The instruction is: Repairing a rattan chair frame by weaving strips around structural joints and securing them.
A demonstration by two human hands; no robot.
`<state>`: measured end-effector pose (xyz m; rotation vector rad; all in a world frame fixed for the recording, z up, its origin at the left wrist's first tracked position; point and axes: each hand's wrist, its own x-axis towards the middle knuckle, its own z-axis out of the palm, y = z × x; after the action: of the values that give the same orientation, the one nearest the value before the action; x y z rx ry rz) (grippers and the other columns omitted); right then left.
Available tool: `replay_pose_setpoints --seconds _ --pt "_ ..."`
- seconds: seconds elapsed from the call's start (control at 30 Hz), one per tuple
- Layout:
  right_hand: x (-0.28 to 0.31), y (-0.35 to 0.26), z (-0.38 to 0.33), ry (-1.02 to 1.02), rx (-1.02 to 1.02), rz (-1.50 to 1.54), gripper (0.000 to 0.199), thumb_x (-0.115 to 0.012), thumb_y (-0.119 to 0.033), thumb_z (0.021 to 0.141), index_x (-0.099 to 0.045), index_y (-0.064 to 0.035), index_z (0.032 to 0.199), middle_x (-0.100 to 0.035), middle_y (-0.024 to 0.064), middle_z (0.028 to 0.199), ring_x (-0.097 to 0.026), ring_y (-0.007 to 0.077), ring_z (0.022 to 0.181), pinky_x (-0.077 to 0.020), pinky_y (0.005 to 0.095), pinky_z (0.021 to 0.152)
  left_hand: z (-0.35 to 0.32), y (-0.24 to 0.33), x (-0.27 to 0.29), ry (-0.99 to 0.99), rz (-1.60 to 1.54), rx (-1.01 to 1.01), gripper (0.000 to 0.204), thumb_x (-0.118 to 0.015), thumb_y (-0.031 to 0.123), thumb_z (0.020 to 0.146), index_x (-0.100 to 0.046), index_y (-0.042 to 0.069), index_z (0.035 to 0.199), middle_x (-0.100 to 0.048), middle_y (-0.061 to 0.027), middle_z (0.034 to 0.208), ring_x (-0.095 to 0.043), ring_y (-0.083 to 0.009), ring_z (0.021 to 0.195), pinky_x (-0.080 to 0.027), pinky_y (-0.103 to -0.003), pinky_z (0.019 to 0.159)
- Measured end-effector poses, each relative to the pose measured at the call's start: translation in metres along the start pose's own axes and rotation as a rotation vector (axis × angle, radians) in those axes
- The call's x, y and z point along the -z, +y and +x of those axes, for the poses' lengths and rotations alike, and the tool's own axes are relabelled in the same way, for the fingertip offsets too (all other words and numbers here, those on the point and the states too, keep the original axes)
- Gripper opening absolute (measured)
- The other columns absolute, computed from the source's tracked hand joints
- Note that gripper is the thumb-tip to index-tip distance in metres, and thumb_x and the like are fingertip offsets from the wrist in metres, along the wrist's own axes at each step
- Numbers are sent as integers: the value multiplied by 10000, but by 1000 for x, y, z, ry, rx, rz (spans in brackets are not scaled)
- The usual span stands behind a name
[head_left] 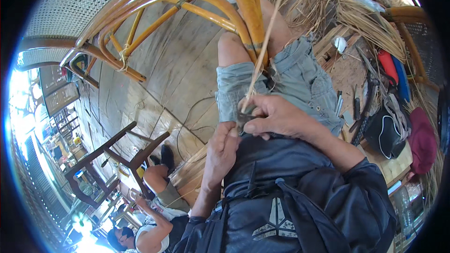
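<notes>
Left hand (224, 147): fingers curled narrow, thumb and forefinger tip pressed at the near end of a small dark tool (245, 118); whether gripping it or only steadying it, cannot tell.
Right hand (276, 117): fingers closed over the dark tool and pinching the lower end of a pale cane strip (262, 47), just above the lap.
Cane strip: thin, straw-coloured, running up from the right hand alongside the rattan frame leg (248, 14), touching or nearly touching it near the dark binding band.
Rattan frame leg: glossy orange-brown, clamped between the knees, curving away into the hoops of a rattan chair frame (154, 4) toward the upper left.
Grey shorts (300, 75): directly under both hands; hem edges frayed.
Open room, left: bare plank floor (173, 65) between the chair frame and the knees, crossed by a thin dark cord.
Open room, right: tight; workbench (347, 72) edge just beside the right thigh, carrying hand tools, a red and a blue handle, a dark bag.
Loose cane bundle (356, 18): heaped at upper right, strands spilling over the bench edge.
Dark wooden stool (117, 154): lying on its side at lower left, well apart from the hands.
Second person (154, 215): seated on the floor at lower left, beside the stool, clear of the hands.
</notes>
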<state>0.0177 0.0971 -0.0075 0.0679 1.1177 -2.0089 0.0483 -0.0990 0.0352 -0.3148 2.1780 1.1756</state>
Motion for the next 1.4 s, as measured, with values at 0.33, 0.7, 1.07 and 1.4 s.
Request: replay_pose_setpoints --seconds 0.33,0.7,1.07,1.4 --pt "0 12 3 68 17 16 247 -605 -55 833 -533 8 1061 -603 46 844 -466 41 539 -385 185 476 6 -1 -14 83 22 -146 190 -502 194 938 -563 15 941 -495 -32 635 -450 -95 595 -397 -252 560" --pt "28 16 -4 231 165 512 223 -636 -97 849 -532 7 1017 -536 8 719 -468 59 512 -381 186 461 -53 -22 48 -70 37 83 169 -553 154 883 -585 -5 928 -570 -72 706 -552 -124 655 -443 -263 623" --pt "7 9 7 139 8 226 275 -647 -78 827 -522 20 1052 -546 11 753 -471 55 552 -391 187 474 18 14 -15 12 27 28 195 -470 186 951 -552 10 960 -593 -119 761 -549 -161 695 -445 -290 657" --pt "24 18 4 228 99 508 281 -637 -77 835 -520 28 1069 -549 12 781 -479 49 562 -391 177 477 -18 2 3 113 288 -103 132 -558 129 886 -592 7 923 -563 -117 678 -536 -178 603 -446 -304 594"
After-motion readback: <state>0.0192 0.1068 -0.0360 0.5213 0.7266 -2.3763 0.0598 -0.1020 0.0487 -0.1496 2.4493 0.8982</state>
